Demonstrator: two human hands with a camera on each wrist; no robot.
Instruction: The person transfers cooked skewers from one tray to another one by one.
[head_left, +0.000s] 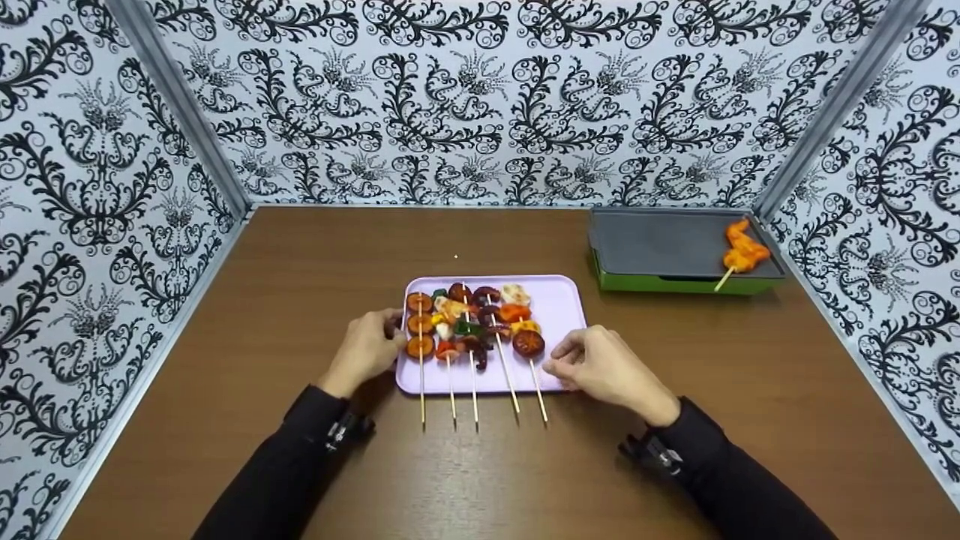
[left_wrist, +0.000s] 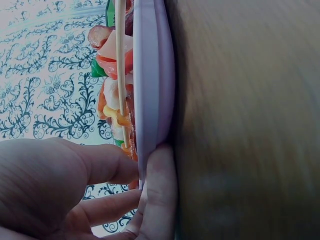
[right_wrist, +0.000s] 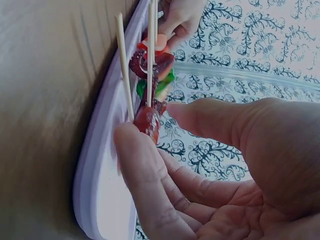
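A lilac tray (head_left: pixel 562 304) lies on the table with several loaded skewers side by side, their bare sticks jutting over its near edge. My left hand (head_left: pixel 364 352) pinches the tray's left rim; the left wrist view shows thumb and fingers on either side of the rim (left_wrist: pixel 150 85). Over the tray's right part hovers my right hand (head_left: pixel 607 367), fingers loosely bent. It is nearest the rightmost skewer (head_left: pixel 529 344). In the right wrist view, a gap shows between thumb and index finger (right_wrist: pixel 142 175), and nothing is held. Octopus-like dark red pieces (right_wrist: pixel 150 122) appear beyond them.
At the back right stands a green tabletop grill (head_left: pixel 637 281) with a dark grey plate (head_left: pixel 652 240). An orange skewered piece like a chicken wing (head_left: pixel 744 249) lies on its right end, stick over the front edge. Patterned walls (head_left: pixel 480 105) enclose the brown table (head_left: pixel 322 270).
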